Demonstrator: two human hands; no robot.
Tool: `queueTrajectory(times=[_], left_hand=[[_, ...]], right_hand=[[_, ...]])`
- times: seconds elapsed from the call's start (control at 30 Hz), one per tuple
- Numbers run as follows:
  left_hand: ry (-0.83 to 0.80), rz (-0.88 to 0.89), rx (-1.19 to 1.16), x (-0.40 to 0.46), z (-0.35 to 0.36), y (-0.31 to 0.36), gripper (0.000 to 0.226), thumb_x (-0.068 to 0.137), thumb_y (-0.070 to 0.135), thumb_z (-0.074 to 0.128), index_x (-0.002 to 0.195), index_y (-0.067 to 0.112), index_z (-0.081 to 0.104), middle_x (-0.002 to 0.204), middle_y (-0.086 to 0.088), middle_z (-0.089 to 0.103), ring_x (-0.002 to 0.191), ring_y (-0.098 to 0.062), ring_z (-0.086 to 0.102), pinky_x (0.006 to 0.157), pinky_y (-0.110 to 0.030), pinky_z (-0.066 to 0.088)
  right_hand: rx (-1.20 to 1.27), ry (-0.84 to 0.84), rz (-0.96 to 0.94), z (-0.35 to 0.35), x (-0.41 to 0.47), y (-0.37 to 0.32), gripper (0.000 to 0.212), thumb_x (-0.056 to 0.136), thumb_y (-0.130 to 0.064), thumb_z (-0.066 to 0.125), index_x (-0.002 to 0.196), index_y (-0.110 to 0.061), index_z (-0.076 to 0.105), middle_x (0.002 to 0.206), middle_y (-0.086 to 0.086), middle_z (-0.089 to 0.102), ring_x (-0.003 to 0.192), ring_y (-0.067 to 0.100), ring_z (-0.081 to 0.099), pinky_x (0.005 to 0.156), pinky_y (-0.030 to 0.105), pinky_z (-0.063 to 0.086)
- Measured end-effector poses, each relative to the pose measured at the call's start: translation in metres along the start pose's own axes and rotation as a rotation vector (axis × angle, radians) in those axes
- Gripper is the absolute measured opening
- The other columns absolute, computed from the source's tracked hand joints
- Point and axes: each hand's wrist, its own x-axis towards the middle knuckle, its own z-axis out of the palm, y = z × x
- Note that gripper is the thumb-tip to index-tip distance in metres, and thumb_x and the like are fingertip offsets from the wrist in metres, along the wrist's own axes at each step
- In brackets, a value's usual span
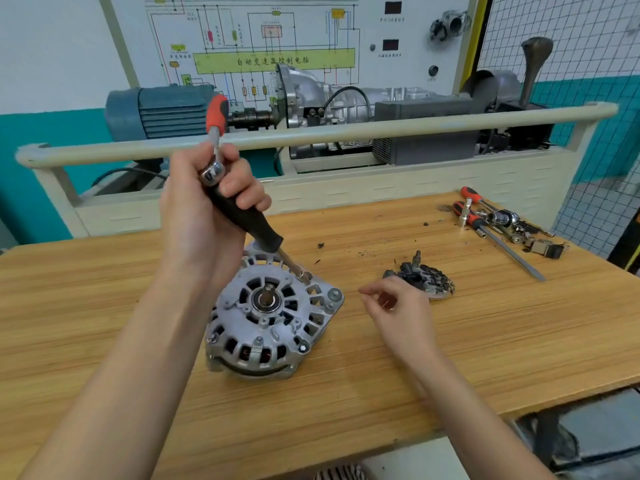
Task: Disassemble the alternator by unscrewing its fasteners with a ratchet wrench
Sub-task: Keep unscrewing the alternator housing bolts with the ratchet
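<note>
A silver alternator [273, 317] lies face up on the wooden bench, its shaft end pointing at me. My left hand [207, 216] grips the ratchet wrench [216, 133] at its head, where a black extension driver [247, 221] slants down to a socket [304, 274] seated on a fastener at the housing's upper right rim. The wrench's orange handle sticks up beyond my fingers. My right hand [398, 306] hovers just right of the alternator, fingers loosely curled, holding nothing.
A removed rectifier part [426, 277] lies right of my right hand. Screwdrivers, sockets and small parts [498, 220] are scattered at the bench's far right. A cream rail [311, 133] and a transmission training rig stand behind the bench.
</note>
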Motion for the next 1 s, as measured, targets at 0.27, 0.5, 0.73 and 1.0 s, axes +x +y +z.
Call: queueTrajectory(times=[0.27,0.5,0.73,1.0], left_hand=[[-0.063,-0.072,0.136,-0.03,0.008,0.013,0.028,0.092,0.024,0.026,0.071,0.016,0.042,0.042,0.009,0.028,0.036,-0.007,0.022,0.04,-0.02,0.027],[-0.088,-0.085,0.239,-0.037,0.012,0.012,0.028,0.091,0.017,0.024,0.071,0.013,0.041,0.039,0.007,0.029,0.034,-0.008,0.022,0.04,-0.02,0.025],[-0.161,-0.095,0.299,-0.036,0.021,0.003,0.02,0.085,0.025,0.032,0.072,0.013,0.042,0.04,0.007,0.031,0.035,-0.009,0.024,0.041,-0.02,0.027],[-0.173,-0.128,0.384,-0.036,0.026,-0.003,0.017,0.074,0.026,0.038,0.071,0.011,0.044,0.04,0.005,0.032,0.036,-0.011,0.024,0.041,-0.02,0.027]], right_hand=[[0.293,-0.241,-0.175,0.017,-0.014,-0.062,0.029,0.086,-0.008,0.065,0.093,-0.036,0.071,0.106,-0.022,0.065,0.104,-0.004,0.056,0.094,0.024,0.044],[0.478,-0.298,-0.142,0.011,-0.017,-0.076,0.05,0.086,0.013,0.05,0.09,-0.032,0.072,0.105,-0.013,0.069,0.106,-0.001,0.058,0.089,0.014,0.044],[0.668,-0.403,-0.204,-0.003,-0.016,-0.09,0.051,0.087,0.012,0.053,0.09,-0.036,0.071,0.094,-0.014,0.073,0.096,0.01,0.066,0.087,0.023,0.05],[0.765,-0.514,-0.205,-0.003,-0.018,-0.099,0.026,0.087,0.002,0.064,0.101,-0.02,0.07,0.096,-0.003,0.074,0.094,0.015,0.069,0.085,0.025,0.052]])
